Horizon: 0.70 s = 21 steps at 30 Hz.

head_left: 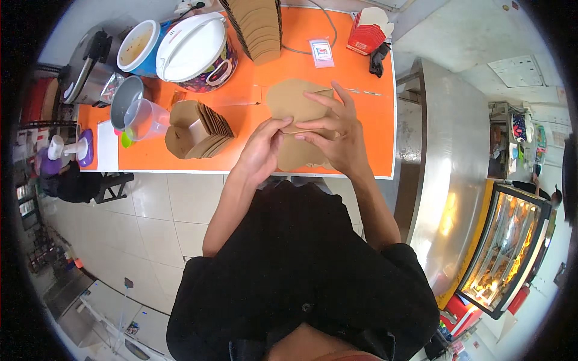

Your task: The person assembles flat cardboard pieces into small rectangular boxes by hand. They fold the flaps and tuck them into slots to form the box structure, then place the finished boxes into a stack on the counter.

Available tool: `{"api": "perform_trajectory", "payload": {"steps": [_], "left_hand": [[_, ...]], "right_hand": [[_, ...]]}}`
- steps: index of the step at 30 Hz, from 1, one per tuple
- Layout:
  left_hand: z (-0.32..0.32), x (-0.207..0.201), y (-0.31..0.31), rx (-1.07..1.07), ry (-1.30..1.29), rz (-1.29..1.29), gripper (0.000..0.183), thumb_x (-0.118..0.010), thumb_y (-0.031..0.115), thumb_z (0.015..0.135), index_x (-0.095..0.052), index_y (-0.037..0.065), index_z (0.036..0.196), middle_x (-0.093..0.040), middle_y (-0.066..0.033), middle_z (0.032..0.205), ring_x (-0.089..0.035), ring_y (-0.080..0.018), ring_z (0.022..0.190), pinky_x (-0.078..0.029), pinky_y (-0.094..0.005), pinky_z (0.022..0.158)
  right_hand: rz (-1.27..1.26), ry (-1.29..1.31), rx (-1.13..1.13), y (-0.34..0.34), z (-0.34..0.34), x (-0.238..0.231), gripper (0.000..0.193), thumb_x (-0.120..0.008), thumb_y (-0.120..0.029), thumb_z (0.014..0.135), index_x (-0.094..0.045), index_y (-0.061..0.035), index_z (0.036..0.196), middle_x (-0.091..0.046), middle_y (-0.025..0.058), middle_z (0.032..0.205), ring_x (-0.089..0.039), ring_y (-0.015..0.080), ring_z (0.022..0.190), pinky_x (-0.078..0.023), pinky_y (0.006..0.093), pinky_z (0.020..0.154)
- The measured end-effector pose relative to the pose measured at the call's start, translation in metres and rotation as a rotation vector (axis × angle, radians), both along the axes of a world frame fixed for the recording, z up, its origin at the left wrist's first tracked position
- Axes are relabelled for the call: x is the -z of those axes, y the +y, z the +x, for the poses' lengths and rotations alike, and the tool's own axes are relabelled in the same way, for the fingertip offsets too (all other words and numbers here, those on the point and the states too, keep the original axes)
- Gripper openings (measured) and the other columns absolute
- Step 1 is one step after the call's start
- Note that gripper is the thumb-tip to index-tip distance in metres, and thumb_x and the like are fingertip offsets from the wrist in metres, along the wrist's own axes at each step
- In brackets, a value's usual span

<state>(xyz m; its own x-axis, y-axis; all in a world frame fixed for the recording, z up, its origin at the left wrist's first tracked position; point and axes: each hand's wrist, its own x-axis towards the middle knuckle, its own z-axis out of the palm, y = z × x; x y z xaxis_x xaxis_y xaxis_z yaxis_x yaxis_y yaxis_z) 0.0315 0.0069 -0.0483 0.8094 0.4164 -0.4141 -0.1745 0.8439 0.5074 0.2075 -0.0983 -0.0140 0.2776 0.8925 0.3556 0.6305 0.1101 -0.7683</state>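
A brown cardboard food-box blank (pixel 299 99) lies over the front part of the orange table, partly folded, its lower flap near the table edge. My left hand (pixel 263 150) pinches the blank at its middle, thumb on top along the fold. From the other side my right hand (pixel 342 135) grips the same fold between thumb and a finger, while its other fingers stretch out over the upper flap. Parts of the fold are hidden behind my fingers. To the left stands a nested stack of folded brown boxes (pixel 194 133), open side up.
On the orange table (pixel 247 129) are a tall stack of brown cardboard (pixel 256 30), red boxes (pixel 368 33), a small packet (pixel 321 53), a white-lidded pot (pixel 194 51), a blue-and-white tub (pixel 137 48) and a clear plastic container (pixel 146 119). A steel counter (pixel 448 174) runs along the right.
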Motion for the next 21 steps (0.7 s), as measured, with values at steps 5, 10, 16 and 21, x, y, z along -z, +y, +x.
{"api": "perform_trajectory", "payload": {"steps": [5,10,16,21], "left_hand": [[0.0,-0.023,0.002,0.004,0.131,0.258,0.042,-0.061,0.032,0.106,-0.06,-0.002,0.131,-0.067,-0.011,0.126,-0.066,-0.0167,0.112,-0.053,-0.035,0.098],[-0.002,-0.014,0.005,0.06,0.084,0.689,0.038,-0.075,0.024,0.099,-0.065,0.0,0.127,-0.072,-0.0035,0.11,-0.066,-0.0097,0.097,-0.054,-0.0309,0.085],[0.013,-0.03,-0.004,-0.071,0.185,0.856,0.026,-0.075,0.017,0.098,-0.071,0.0,0.117,-0.074,-0.0027,0.102,-0.067,-0.0099,0.092,-0.054,-0.0307,0.082],[0.006,-0.026,0.002,0.008,0.206,1.075,0.032,-0.069,0.019,0.102,-0.066,0.0,0.127,-0.073,-0.0023,0.109,-0.067,-0.0125,0.1,-0.054,-0.0316,0.089]], "right_hand": [[0.079,-0.117,0.094,0.0,0.0,-0.004,0.022,-0.091,-0.014,0.072,-0.085,-0.0206,0.093,-0.071,-0.0037,0.12,-0.05,0.0299,0.131,-0.045,0.0439,0.105],[0.103,-0.023,0.086,0.001,-0.002,-0.009,0.013,-0.088,-0.012,0.078,-0.08,-0.0115,0.088,-0.066,0.0007,0.103,-0.057,0.0203,0.091,-0.048,0.0366,0.081],[0.024,0.15,0.205,0.008,-0.013,-0.006,0.01,-0.083,-0.007,0.086,-0.074,-0.0049,0.086,-0.056,0.0041,0.097,-0.054,0.0097,0.079,-0.048,0.0242,0.058],[-0.028,0.352,0.252,0.012,-0.024,-0.009,0.012,-0.078,-0.002,0.089,-0.067,-0.001,0.088,-0.047,0.0048,0.104,-0.056,0.0096,0.086,-0.063,0.0232,0.067]]}}
